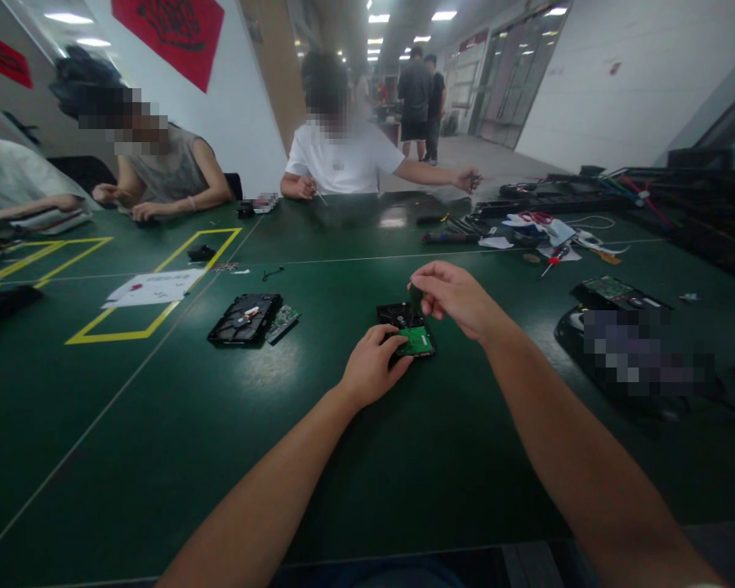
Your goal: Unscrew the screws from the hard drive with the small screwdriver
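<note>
In the middle of the green table lies a hard drive (421, 342), its green circuit board facing up. My left hand (373, 366) grips it along the near left side, fingers on top and thumb at the near edge. Above the drive, my right hand (456, 298) pinches a dark-handled screwdriver (415, 300), held upright with its tip down at the board. The exact contact point is too small to make out. To the left lie another black drive (240, 320) and a loose circuit board (283, 324) beside it.
A paper sheet (153, 287) lies across a yellow taped frame (113, 336) at left. Rightward are a dark bulky item (579, 343), a circuit board on a drive (618, 292), a red screwdriver (551, 263) and scattered tools. Across the table a person in white (343, 167) works; others sit left.
</note>
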The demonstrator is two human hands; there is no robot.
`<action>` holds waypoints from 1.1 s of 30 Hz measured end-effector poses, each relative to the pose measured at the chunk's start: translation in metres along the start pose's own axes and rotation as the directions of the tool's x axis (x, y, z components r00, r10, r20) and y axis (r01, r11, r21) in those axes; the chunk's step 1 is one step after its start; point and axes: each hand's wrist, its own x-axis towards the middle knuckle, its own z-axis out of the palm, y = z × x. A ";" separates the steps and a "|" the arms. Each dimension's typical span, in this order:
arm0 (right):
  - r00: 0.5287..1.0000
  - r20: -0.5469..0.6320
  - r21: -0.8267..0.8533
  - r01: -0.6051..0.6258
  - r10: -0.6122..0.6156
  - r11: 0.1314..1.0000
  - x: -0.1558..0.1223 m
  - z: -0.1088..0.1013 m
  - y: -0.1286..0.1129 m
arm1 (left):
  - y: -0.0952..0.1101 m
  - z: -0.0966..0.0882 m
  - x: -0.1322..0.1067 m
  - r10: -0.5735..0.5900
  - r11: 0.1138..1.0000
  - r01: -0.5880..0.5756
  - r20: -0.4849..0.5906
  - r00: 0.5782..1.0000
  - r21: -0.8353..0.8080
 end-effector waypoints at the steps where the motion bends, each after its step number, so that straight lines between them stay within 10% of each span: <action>1: 1.000 -0.010 -0.022 0.006 -0.006 1.000 0.000 0.000 0.001 | 0.000 0.000 0.000 0.000 1.000 0.000 0.001 1.000 -0.001; 33: 1.000 -0.011 -0.020 0.011 -0.011 1.000 0.000 0.000 0.000 | -0.002 0.002 -0.001 -0.009 1.000 0.009 0.000 1.000 0.000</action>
